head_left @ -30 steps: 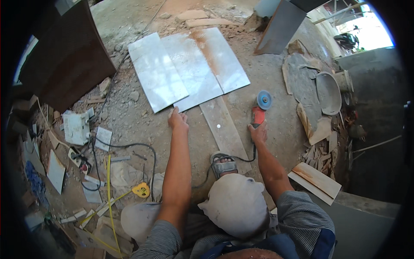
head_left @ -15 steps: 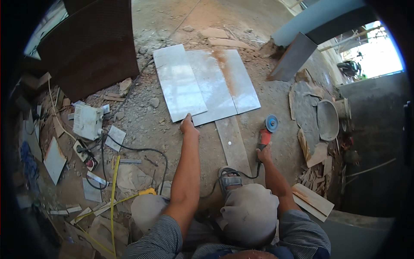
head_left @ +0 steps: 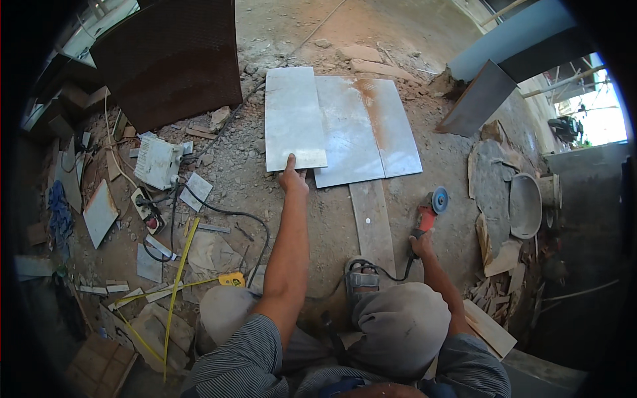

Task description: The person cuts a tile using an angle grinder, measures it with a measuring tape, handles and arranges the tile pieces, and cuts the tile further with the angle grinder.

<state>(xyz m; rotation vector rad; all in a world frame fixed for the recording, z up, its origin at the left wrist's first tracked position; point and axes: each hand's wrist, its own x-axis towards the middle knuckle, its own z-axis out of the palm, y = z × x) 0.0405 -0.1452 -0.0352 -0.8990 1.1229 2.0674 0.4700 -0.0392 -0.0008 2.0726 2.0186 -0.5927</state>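
With thumb on top and fingers beneath, my left hand [head_left: 292, 179] grips the near edge of a pale rectangular tile [head_left: 292, 119]. The tile's right side overlaps a larger grey tile [head_left: 348, 132] on the ground. Right of that lies another tile [head_left: 398, 126], and a rusty-brown stain runs along their seam. My right hand [head_left: 423, 244] is wrapped round the rear of a red and black angle grinder [head_left: 426, 215]. Its blue disc [head_left: 439, 199] faces up and stands apart from the tiles. Whether the disc spins cannot be told.
A narrow plank-like tile strip [head_left: 373, 222] runs toward my sandalled foot [head_left: 363, 282]. At left lie a power strip [head_left: 147, 211], a white box [head_left: 158, 162], black cable and a yellow tape measure [head_left: 232, 279]. A brown panel [head_left: 172, 63] stands behind; rubble and a basin [head_left: 525, 205] lie right.
My left hand has turned the pale tile so its sides run straighter away from me, and its near edge looks lifted. The grinder stays in my right hand. The whole view has shifted.
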